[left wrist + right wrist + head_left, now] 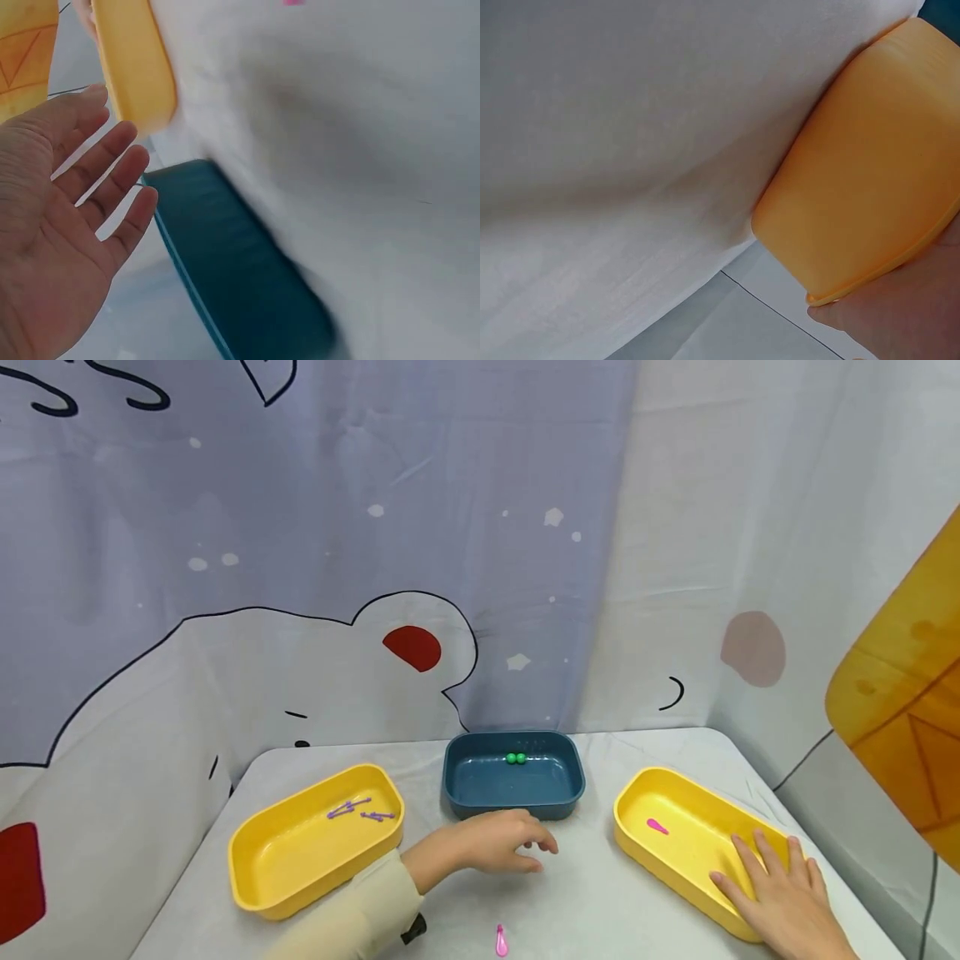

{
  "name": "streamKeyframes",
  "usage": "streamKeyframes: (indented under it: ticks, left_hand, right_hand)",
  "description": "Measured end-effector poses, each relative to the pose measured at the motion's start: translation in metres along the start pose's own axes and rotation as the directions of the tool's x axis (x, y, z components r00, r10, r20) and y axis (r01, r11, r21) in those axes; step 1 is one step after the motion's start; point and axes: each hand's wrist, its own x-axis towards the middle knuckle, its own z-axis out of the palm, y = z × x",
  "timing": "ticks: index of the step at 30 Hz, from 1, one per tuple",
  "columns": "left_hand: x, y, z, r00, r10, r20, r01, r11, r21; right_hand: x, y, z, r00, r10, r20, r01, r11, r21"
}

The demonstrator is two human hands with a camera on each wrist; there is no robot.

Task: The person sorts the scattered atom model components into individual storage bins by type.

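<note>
My left hand (491, 843) hovers over the table in front of the dark teal tray (455, 797), its fingers loosely bent and nothing between them. In the left wrist view its palm (60, 262) faces the camera with the fingers spread. My right hand (787, 897) lies with spread fingers over the near end of the right yellow tray (667, 868), at its rim. Inside that tray is a small pink teardrop-shaped piece (657, 827). A similar pink piece (502, 941) with a narrow neck lies on the table near the front. Two green balls (516, 758) sit side by side in the teal tray.
On the left stands another yellow tray (277, 868) with several thin purple sticks (348, 808) tipped with small knobs. A white cloth covers the table (585, 902). Printed curtains (525, 568) hang behind, and a yellow-orange printed shape (915, 693) appears at the right.
</note>
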Motion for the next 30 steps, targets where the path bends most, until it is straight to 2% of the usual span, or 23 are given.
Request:
streamKeyframes:
  ticks: [6,15,23,30]
  left_hand:
    - [-0.031,-0.011,0.009,1.0,0.004,0.006,-0.003,1.0,-0.03]
    - [-0.061,-0.017,0.035,0.995,0.004,0.097,0.003,0.997,-0.073]
    - [-0.067,-0.016,0.049,0.996,0.023,0.091,-0.017,0.998,-0.065]
    - [-0.064,-0.016,0.058,0.997,0.036,0.069,-0.032,0.998,-0.049]
  right_hand:
    - [0.002,-0.001,-0.001,1.0,0.012,0.014,-0.012,1.0,-0.005]
    - [0.003,0.0,0.0,1.0,0.013,0.017,-0.013,1.0,-0.005]
    - [0.002,-0.001,-0.002,1.0,0.005,0.027,-0.005,1.0,-0.01]
    - [0.002,-0.001,-0.003,0.999,0.002,0.033,-0.002,1.0,-0.006]
